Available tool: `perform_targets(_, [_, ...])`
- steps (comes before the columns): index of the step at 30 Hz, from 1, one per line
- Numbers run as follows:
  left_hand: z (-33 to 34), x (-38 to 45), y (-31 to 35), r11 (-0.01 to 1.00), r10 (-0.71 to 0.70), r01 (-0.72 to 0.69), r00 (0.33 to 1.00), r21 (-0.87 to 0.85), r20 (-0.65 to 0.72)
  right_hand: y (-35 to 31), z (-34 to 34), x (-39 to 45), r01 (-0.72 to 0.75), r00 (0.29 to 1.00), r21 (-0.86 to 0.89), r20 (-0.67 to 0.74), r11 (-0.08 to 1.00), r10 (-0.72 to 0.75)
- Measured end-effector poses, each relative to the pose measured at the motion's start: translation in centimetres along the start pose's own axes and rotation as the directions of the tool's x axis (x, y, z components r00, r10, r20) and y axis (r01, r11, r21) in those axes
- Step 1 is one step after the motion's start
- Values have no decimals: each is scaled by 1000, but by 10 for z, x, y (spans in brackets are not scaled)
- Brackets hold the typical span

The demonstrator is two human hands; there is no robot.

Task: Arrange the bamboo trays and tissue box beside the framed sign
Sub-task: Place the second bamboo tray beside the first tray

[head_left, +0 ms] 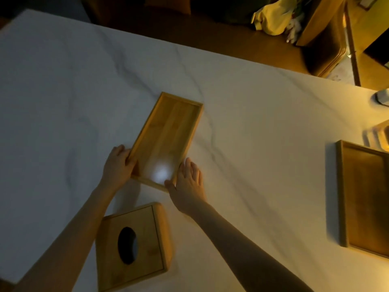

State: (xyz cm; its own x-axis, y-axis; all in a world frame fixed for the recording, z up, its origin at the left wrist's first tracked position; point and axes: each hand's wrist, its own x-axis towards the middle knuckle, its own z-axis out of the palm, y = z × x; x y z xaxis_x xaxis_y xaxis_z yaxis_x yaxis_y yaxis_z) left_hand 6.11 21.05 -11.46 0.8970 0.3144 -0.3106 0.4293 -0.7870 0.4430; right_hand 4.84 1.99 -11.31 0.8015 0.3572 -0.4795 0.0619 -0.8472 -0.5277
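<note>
A long narrow bamboo tray (168,131) lies slanted in the middle of the white marble table (263,133). My left hand (117,167) grips its near left corner. My right hand (189,180) presses flat against its near right corner, thumb on the short end. A wooden tissue box (147,239) with a dark oval slot stands near the front edge, between my forearms. A larger bamboo tray (366,199) lies at the right edge, partly cut off. Behind it stands a pale upright thing (379,135), possibly the framed sign, too blurred to tell.
A white object (382,98) sits at the table's far right. Beyond the far edge are a wooden cabinet (324,43) and a yellow bag (273,17) on the floor. The scene is dim, lit warmly from the right.
</note>
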Motion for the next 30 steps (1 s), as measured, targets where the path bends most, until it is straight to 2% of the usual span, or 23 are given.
perform_targets(3, [-1, -1, 7, 992, -44, 42, 999, -120, -11, -2, 2, 9, -39, 999, 143, -5, 989, 40])
perform_targets(7, [-17, -6, 16, 945, -94, 123, 990, -304, 109, -1, -8, 9, -59, 996, 308, -49, 950, 77])
perform_targets(11, [-27, -16, 28, 852, -94, 171, 980, -495, 178, 1, -23, -3, -98, 992, 628, -1, 772, 127])
perform_targets(14, [-33, -21, 33, 802, -104, 210, 971, -560, 214, 3, -40, -12, -77, 993, 674, -15, 735, 118])
perform_targets(19, [-39, -32, 46, 784, -74, 212, 965, -583, 251, 14, -73, -30, -74, 996, 816, 31, 573, 84])
perform_targets(25, [-41, -57, 81, 773, 24, 139, 969, -620, 247, 39, -109, -65, -30, 1000, 812, 22, 583, 21])
perform_targets(30, [-40, -81, 119, 748, 99, 73, 971, -659, 220, 61, -132, -103, 25, 999, 789, -43, 614, 14])
